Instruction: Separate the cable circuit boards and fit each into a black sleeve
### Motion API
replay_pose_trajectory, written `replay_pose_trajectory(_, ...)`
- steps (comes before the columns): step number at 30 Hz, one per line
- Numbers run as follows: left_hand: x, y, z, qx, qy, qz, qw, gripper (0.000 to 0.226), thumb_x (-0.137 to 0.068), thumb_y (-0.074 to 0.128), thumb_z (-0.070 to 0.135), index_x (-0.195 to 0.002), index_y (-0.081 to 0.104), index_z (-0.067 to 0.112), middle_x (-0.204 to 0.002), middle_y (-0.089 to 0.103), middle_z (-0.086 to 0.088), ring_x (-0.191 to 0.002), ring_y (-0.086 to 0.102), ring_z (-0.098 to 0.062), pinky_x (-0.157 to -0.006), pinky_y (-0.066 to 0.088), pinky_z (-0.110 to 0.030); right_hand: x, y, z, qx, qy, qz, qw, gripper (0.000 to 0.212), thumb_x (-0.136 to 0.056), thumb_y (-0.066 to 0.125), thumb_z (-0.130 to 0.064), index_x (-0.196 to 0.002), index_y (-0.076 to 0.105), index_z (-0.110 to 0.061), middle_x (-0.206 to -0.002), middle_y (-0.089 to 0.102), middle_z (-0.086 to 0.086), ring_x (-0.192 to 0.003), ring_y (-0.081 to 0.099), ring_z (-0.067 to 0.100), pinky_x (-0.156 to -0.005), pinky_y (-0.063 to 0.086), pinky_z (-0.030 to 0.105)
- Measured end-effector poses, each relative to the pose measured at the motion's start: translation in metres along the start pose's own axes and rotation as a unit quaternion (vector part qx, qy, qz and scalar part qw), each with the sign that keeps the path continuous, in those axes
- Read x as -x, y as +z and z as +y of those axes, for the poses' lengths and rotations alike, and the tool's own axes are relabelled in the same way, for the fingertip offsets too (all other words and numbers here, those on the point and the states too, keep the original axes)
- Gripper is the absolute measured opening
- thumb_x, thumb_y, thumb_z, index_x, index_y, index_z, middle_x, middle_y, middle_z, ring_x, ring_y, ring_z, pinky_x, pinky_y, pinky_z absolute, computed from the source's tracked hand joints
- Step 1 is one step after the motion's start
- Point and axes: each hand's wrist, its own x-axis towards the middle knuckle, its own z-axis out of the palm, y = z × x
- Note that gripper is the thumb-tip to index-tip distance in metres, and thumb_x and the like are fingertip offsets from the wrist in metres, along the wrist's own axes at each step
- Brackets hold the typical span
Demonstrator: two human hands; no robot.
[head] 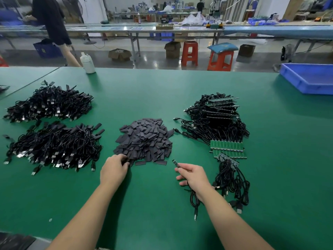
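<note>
Left hand (113, 169) is down at the near edge of the sleeve pile (144, 140), fingers curled into the black sleeves and pinching at one of them; which single sleeve it has, hard to tell. Right hand (191, 173) sits across from it, thumb and fingers gripping a separated circuit board (176, 163) that sticks out up and to the left of the knuckles, pointing toward the sleeve pile. That board's black cable (194, 199) trails back under the right wrist and loops on the green table (144, 204), its USB plug lying nearest the person.

Just right of the right hand: a joined strip of boards (227, 148), still side by side, with a bundle of cables (232, 184) running down beside the forearm. Beyond that strip, further from the hand, a big stack of unseparated cable boards (216, 118).

Far off to the left of the left hand, two heaps of finished cables (52, 141), sleeved ends and USB plugs in a tangle.

Containers: a blue tray (306, 79) well beyond and right of the right hand, at the table's far corner; what it holds cannot be seen from here. A white bottle (87, 63) stands at the far edge, beyond the left hand.
</note>
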Motion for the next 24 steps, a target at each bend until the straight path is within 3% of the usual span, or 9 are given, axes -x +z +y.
replay_pose_trajectory(6,0.002,-0.008,0.008,-0.013,-0.001,0.04,0.999,0.03,-0.092,0.058,0.018,-0.121,0.063,0.02,-0.107,0.068,-0.001,-0.086,0.062,-0.022,-0.065,0.053,-0.034,-0.001,-0.007,0.002,0.058,0.02,-0.043,0.997,0.027,-0.093,0.063,-0.002,-0.119,0.065,-0.005,-0.094,0.074,0.008,-0.058,0.059,0.009,-0.057,0.053,0.021)
replay_pose_trajectory(10,0.005,-0.012,0.008,-0.05,-0.031,0.017,0.998,0.005,-0.089,0.055,0.01,-0.093,0.052,0.011,-0.082,0.056,-0.004,-0.072,0.055,-0.026,-0.062,0.047,-0.036,0.0,-0.012,0.003,0.08,0.024,-0.062,0.995,0.03,-0.094,0.062,-0.003,-0.123,0.063,-0.005,-0.092,0.075,0.007,-0.059,0.06,0.009,-0.06,0.054,0.022)
replay_pose_trajectory(12,0.008,-0.014,0.007,-0.055,-0.043,-0.009,0.997,0.011,-0.088,0.054,0.005,-0.088,0.045,0.011,-0.079,0.054,-0.006,-0.072,0.056,-0.029,-0.064,0.048,-0.039,0.001,-0.014,0.003,0.086,0.027,-0.069,0.993,0.031,-0.094,0.062,-0.003,-0.125,0.063,-0.006,-0.091,0.075,0.006,-0.06,0.06,0.009,-0.061,0.054,0.022)
replay_pose_trajectory(15,0.013,-0.016,0.008,-0.033,-0.033,0.01,0.999,0.021,-0.088,0.054,0.0,-0.109,0.053,0.006,-0.094,0.061,-0.01,-0.084,0.061,-0.032,-0.071,0.05,-0.038,0.001,-0.016,0.002,0.094,0.025,-0.081,0.992,0.031,-0.095,0.061,-0.003,-0.125,0.063,-0.006,-0.091,0.074,0.005,-0.059,0.06,0.008,-0.061,0.054,0.021)
replay_pose_trajectory(17,0.02,-0.016,0.014,-0.002,0.008,0.024,1.0,0.038,-0.093,0.055,0.003,-0.131,0.055,0.008,-0.112,0.061,-0.01,-0.095,0.061,-0.029,-0.08,0.049,-0.038,0.001,-0.016,0.001,0.097,0.025,-0.087,0.991,0.03,-0.095,0.061,-0.003,-0.124,0.064,-0.008,-0.092,0.074,0.006,-0.059,0.06,0.008,-0.061,0.054,0.022)
replay_pose_trajectory(19,0.03,-0.013,0.026,0.053,0.078,0.006,0.996,0.045,-0.095,0.056,0.005,-0.139,0.053,0.01,-0.12,0.058,-0.004,-0.1,0.058,-0.021,-0.091,0.048,-0.033,0.001,-0.016,0.001,0.098,0.029,-0.095,0.99,0.029,-0.094,0.062,-0.003,-0.122,0.065,-0.009,-0.088,0.074,0.005,-0.059,0.059,0.008,-0.059,0.053,0.022)
replay_pose_trajectory(24,0.062,0.005,0.063,0.153,0.213,-0.114,0.958,0.039,-0.097,0.055,0.009,-0.135,0.059,0.017,-0.111,0.053,0.008,-0.1,0.051,-0.003,-0.094,0.033,-0.011,0.001,-0.015,-0.002,0.107,0.047,-0.121,0.986,0.021,-0.09,0.063,-0.003,-0.103,0.07,-0.018,-0.077,0.073,0.002,-0.058,0.059,0.01,-0.058,0.052,0.022)
